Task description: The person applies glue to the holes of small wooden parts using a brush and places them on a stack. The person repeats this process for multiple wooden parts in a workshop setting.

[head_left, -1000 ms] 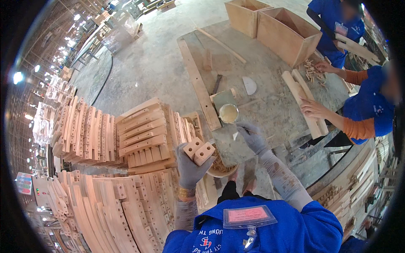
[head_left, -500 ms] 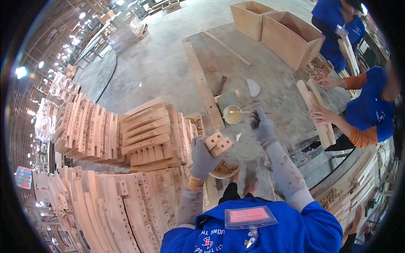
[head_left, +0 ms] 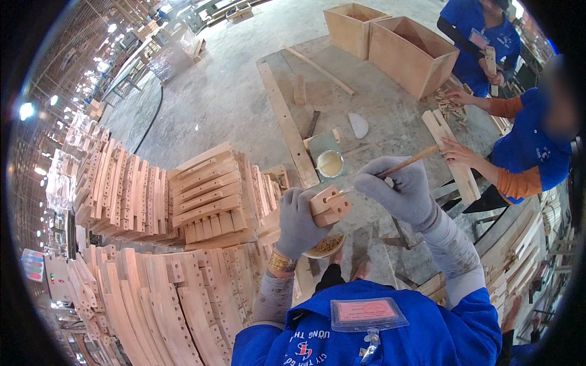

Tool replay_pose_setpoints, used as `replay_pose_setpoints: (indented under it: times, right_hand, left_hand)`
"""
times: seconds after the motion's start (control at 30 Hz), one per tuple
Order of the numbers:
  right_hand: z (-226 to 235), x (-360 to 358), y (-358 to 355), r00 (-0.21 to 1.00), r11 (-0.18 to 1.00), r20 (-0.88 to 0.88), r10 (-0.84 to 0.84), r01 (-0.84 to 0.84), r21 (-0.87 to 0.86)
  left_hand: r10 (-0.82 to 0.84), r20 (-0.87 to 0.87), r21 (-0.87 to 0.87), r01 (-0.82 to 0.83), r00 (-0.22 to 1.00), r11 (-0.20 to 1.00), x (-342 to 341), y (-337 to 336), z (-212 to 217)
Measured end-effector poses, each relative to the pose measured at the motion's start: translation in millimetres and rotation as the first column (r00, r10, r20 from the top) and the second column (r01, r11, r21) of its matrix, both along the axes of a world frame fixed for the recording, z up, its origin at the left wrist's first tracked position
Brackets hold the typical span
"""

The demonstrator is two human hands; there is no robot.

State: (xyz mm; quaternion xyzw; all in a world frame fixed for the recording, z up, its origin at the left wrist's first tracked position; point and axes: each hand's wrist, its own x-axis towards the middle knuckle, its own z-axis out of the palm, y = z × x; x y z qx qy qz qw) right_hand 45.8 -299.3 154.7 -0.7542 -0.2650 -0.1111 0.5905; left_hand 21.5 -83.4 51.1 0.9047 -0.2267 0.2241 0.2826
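Note:
My left hand (head_left: 298, 227), in a grey glove, is closed around two drilled wooden pieces (head_left: 330, 213) whose end faces show round holes. In my gloved right hand (head_left: 397, 190) a thin wooden stick (head_left: 412, 160) is pinched, its pale tip at a hole in the upper piece. Beyond the pieces, a cup of cream-coloured liquid (head_left: 330, 163) stands on a greenish board. Just below my left hand sits a bowl of small wooden dowels (head_left: 325, 246), partly hidden by the hand.
Stacked drilled wooden parts (head_left: 204, 195) crowd my left side. A long drilled board (head_left: 287, 122) lies ahead. Two wooden boxes (head_left: 410, 58) stand at the far right. A co-worker's hand (head_left: 459, 152) holds a slotted wooden part (head_left: 455, 165) on the right.
My right hand has brought the stick from the cup toward me, to the wooden pieces. The left hand has shifted slightly and turned the pieces. The co-worker's far hand moved toward the dowels.

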Motion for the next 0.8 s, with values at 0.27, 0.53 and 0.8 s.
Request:
replay_pose_setpoints:
  times: [0.27, 0.53, 0.8]
  right_hand:
    - [8, -6, 3, 0.991, 0.993, 0.117, 0.072, -0.060, -0.104]
    - [9, -10, 8, 0.989, 0.984, 0.145, 0.016, 0.009, -0.176]
    - [18, -15, 10, 0.972, 0.984, -0.221, -0.080, 0.112, 0.136]
  left_hand:
    - [-0.026, 0.020, -0.025, 0.026, 0.999, 0.999, -5, -4, 10]
    - [-0.034, 0.021, -0.048, 0.035, 0.999, 0.998, -9, -3, 13]
    - [-0.013, 0.012, -0.078, 0.014, 1.000, 0.997, -12, 1, 13]
